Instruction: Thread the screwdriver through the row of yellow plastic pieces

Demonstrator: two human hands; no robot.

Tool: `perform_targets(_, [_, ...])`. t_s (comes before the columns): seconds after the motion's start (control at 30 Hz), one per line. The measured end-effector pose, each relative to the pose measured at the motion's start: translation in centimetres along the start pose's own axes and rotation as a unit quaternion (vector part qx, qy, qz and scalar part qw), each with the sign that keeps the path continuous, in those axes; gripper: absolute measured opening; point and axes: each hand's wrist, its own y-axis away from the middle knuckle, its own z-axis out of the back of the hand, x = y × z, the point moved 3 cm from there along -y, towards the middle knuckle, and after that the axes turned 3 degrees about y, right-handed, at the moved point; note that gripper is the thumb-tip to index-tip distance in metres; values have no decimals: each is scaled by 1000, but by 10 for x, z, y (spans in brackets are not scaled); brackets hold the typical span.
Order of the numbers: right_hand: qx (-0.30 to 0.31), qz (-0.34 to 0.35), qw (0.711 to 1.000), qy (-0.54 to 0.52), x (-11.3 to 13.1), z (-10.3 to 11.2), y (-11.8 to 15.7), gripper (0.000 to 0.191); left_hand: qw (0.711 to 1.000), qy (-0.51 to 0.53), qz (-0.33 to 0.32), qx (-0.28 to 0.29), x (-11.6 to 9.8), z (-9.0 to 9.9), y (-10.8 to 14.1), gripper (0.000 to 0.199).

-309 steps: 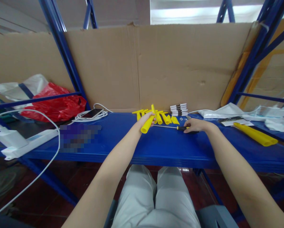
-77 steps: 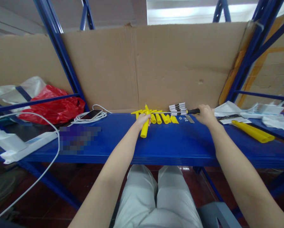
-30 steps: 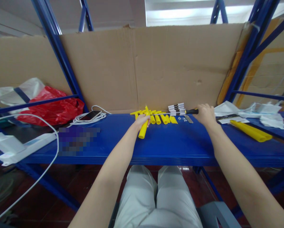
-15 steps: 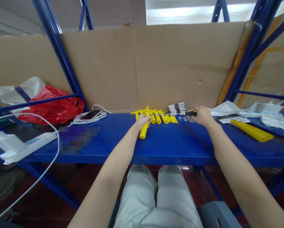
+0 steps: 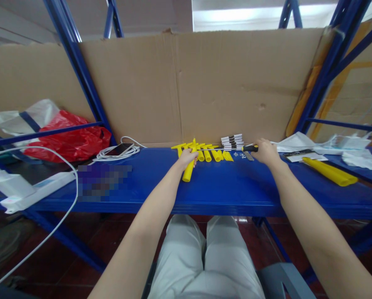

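Note:
My left hand (image 5: 187,159) is closed around a yellow plastic tool with a round tubular handle (image 5: 187,172); its hollow-looking end points toward me. In my right hand (image 5: 265,150) is a screwdriver (image 5: 250,148) with a black and yellow handle. Its long thin shaft runs level to the left, and the tip reaches the head of the held yellow tool. Whether it sits on a screw is too small to tell. Behind my left hand lies a row of similar yellow tools (image 5: 207,156). Small silvery pieces (image 5: 242,155) lie just left of my right hand.
White bundles with dark bands (image 5: 231,141) are stacked against the cardboard (image 5: 229,87). Two yellow tubes (image 5: 331,171) lie at right near white wrapping (image 5: 298,142). A coiled white cable (image 5: 119,153), red bag (image 5: 70,137) and power strip (image 5: 45,189) occupy the left of the blue table (image 5: 223,187).
Both hands keep their grip and stay nearly in place. The view has shifted very slightly.

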Motion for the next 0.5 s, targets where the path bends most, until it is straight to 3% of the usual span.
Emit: perform_targets(0.5, [-62, 19, 998, -4, 2, 3, -1, 21, 1000, 16, -3, 15, -1, -1, 0, 27])
